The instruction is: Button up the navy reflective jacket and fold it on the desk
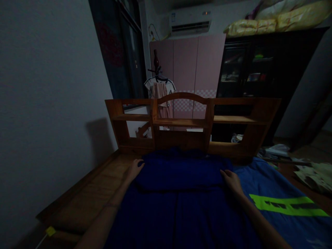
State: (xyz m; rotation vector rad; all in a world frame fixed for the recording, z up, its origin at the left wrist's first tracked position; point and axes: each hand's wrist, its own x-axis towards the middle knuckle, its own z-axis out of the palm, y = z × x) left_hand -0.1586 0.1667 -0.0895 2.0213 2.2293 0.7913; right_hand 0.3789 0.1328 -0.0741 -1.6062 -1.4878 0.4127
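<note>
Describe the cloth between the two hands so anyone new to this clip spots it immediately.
Start at the wooden shelf unit. Just in front of it, the dark blue cloth spreads between the left hand and right hand. Unlike the lighter blue cloth to its right, it shows no yellow-green band.

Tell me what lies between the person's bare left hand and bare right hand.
In the head view, a dark blue cloth fills the stretch between the bare left hand and the bare right hand.
</note>
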